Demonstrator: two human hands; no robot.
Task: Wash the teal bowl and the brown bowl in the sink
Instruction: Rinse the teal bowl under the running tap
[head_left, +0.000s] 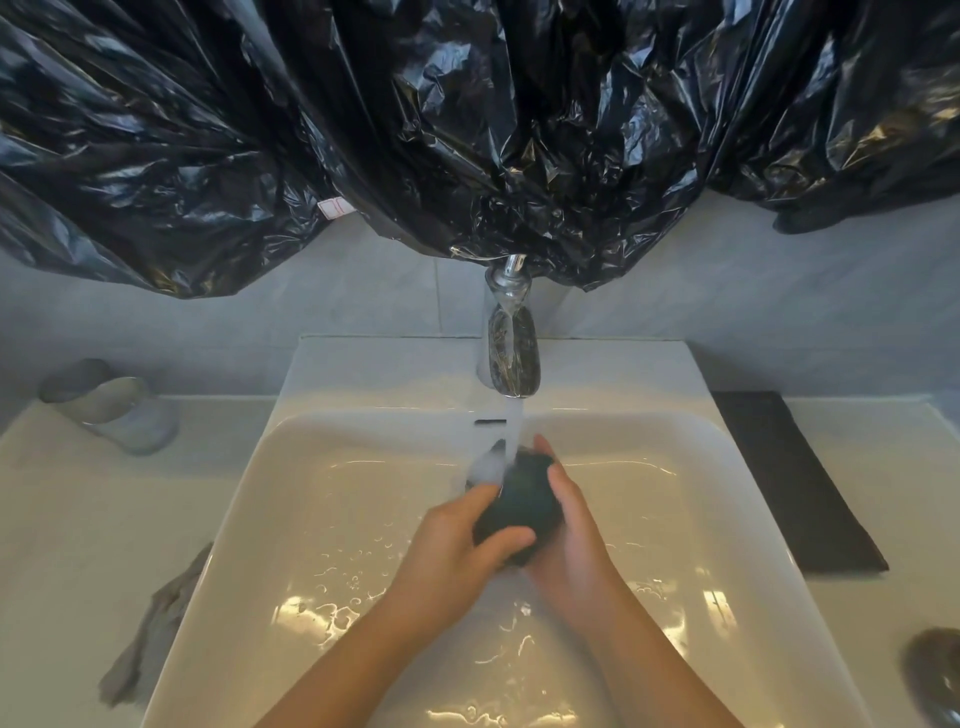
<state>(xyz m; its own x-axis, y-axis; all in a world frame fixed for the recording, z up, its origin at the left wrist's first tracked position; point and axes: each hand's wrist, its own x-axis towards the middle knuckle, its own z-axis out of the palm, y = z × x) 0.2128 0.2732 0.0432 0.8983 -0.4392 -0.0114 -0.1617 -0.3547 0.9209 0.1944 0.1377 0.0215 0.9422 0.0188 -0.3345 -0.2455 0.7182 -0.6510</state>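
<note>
The teal bowl is held over the middle of the white sink, under the running water from the chrome tap. My left hand grips its near left side, thumb curled over it. My right hand clasps its right side, fingers reaching up along the rim. Water splashes off the bowl's far left edge. The brown bowl rests on the counter at the far right edge, partly cut off by the frame.
A pale cup lies on its side on the left counter. A grey cloth hangs at the sink's left edge. A black mat lies right of the sink. Black plastic sheeting hangs over the wall behind.
</note>
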